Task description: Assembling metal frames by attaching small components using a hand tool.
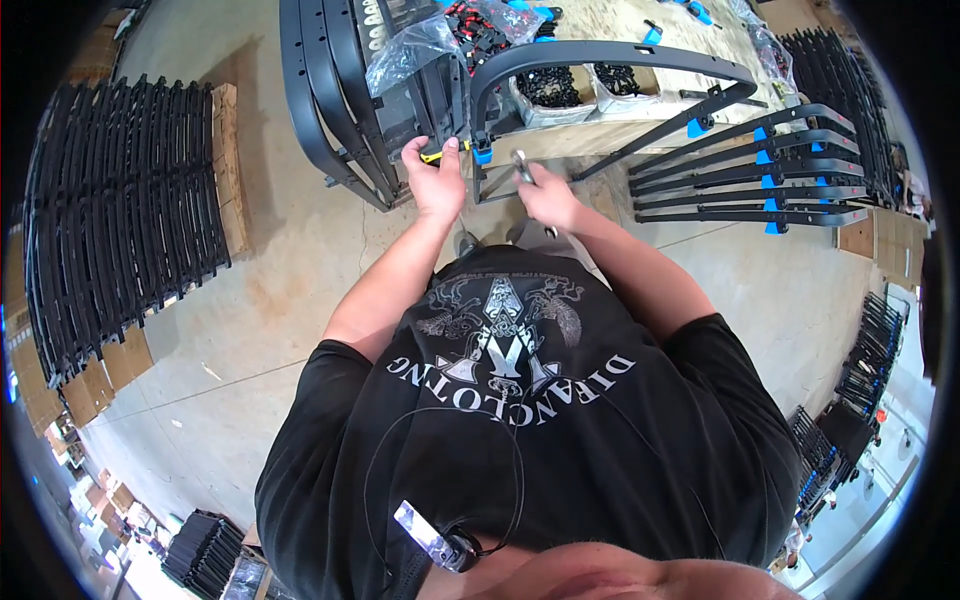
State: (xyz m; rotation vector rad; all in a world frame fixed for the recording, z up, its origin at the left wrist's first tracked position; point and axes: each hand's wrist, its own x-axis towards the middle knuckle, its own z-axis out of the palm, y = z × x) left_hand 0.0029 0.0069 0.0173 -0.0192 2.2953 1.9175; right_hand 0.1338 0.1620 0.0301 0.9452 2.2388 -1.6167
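My left hand (437, 185) is closed around a yellow-and-black handled tool (432, 158), whose far end points toward the blue clip (483, 156) on a curved black metal frame (610, 50). Whether the tool touches the clip, I cannot tell. My right hand (548, 200) grips a silver-headed hand tool (519, 163). Its metal head sticks up past my thumb, close to the right of the clip, and its handle end shows below my fist. The frame stands in front of me, its bar arching over to the right, where a second blue clip (698, 127) sits.
More curved black frames (310, 90) stand just left. Other frames with blue clips (750, 165) are stacked at right. A wooden worktop (600, 25) holds a plastic bag of small parts (480, 30) and boxes of black hardware (550, 88). A large black stack (130, 200) is far left.
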